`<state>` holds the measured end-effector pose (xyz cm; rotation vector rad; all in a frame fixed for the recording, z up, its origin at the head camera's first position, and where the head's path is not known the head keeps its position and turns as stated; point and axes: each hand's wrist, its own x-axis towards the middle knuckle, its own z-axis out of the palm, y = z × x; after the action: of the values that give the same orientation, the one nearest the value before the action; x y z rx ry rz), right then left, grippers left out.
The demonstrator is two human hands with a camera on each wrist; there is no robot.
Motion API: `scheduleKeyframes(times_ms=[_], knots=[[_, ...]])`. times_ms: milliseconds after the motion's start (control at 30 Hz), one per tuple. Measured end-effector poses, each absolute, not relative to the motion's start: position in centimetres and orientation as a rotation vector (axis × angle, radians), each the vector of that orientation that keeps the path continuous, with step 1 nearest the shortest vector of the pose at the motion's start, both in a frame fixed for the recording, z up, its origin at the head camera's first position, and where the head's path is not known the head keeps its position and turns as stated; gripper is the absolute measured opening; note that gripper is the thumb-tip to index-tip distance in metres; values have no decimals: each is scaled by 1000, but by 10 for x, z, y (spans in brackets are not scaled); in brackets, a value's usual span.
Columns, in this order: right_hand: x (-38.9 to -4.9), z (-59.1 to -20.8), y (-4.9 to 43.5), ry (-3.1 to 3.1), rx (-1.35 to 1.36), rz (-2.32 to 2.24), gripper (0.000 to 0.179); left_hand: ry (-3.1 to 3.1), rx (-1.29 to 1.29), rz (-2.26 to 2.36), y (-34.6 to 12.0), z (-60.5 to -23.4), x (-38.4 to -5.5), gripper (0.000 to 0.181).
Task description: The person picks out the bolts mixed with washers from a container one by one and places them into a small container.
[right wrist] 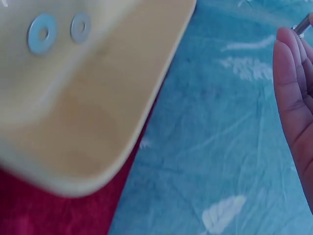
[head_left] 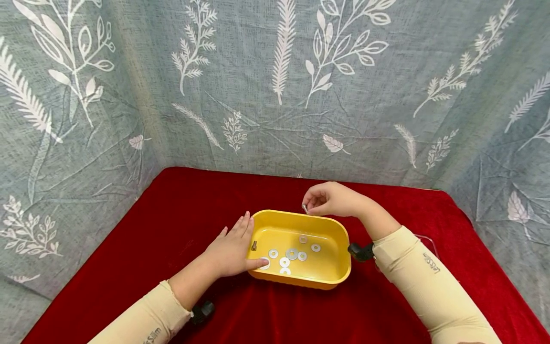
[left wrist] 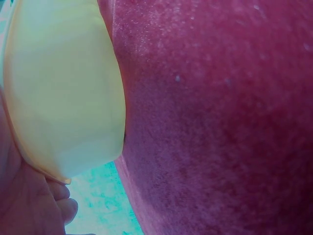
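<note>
A yellow plastic bin [head_left: 331, 260] sits on the red cloth, with several flat metal washers [head_left: 291, 254] and one small bolt [head_left: 254, 245] lying inside. My left hand [head_left: 232, 248] rests on the bin's left rim, its fingers straight and the thumb reaching over the near left corner. Above the far rim, my right hand [head_left: 335, 198] pinches a small metal bolt [head_left: 305, 209] between thumb and fingertips. The same bolt [right wrist: 302, 24] shows at the upper right edge of the right wrist view. In the left wrist view the bin's outer wall [left wrist: 68, 88] hides its contents.
Red velvet cloth [head_left: 193, 205] covers the table under the bin. A grey curtain [head_left: 258, 134] with white leaf prints hangs behind and on both sides. Partly behind the right sleeve, the edge of a clear object [head_left: 431, 242] shows on the cloth.
</note>
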<state>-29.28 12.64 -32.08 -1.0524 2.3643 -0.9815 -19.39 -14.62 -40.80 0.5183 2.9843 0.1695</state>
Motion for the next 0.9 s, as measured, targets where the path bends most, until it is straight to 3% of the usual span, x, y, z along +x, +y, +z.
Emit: scheduleKeyframes(times_ms=[900], knots=[[-276,-324,281,2640,-799,-1153,20,2992,475,188,-139,-409,-192,107]])
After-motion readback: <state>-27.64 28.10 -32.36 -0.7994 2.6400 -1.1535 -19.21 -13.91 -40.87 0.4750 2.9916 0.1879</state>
